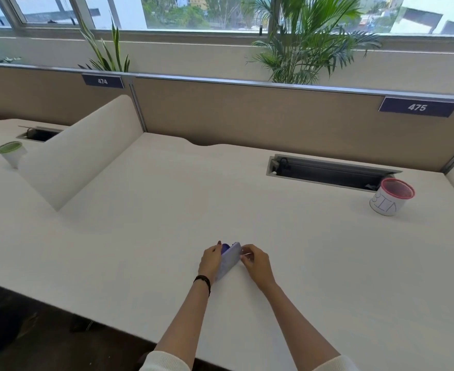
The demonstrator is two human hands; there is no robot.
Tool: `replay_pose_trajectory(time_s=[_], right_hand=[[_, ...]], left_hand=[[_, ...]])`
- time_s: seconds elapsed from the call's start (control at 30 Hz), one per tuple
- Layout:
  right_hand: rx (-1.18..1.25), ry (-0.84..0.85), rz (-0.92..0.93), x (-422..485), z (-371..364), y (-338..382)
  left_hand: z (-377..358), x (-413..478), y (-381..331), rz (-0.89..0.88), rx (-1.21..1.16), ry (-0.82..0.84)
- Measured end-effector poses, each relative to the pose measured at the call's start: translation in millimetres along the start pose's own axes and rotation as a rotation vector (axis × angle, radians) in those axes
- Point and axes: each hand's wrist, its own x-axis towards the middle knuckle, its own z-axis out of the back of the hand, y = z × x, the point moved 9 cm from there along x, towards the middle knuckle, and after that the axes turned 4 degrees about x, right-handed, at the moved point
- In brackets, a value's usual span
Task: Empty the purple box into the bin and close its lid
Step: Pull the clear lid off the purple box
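A small purple box rests on the white desk near its front edge, between both my hands. Its pale lid tilts up and shows a darker purple inside. My left hand grips the box's left side. My right hand holds the box's right edge with pinched fingers; a thin white bit shows at the fingertips. The bin, a white cup with a red mesh rim and "BIN" written on it, stands at the far right of the desk, well away from the box.
A cable slot lies open in the desk behind the bin. A white divider bounds the desk on the left, with a green-rimmed cup beyond it. A beige partition closes the back.
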Motion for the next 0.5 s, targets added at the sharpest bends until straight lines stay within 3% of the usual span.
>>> replay_pose_trajectory(time_s=[0.23,0.5], right_hand=[[-0.054,-0.044,-0.035,21,23,18],[-0.235,-0.046,-0.034,47,65,41]], left_hand=[[-23,-2,4,0.257,-0.278,0.146],[-76,-18,-19,0.278,-0.577,0.355]])
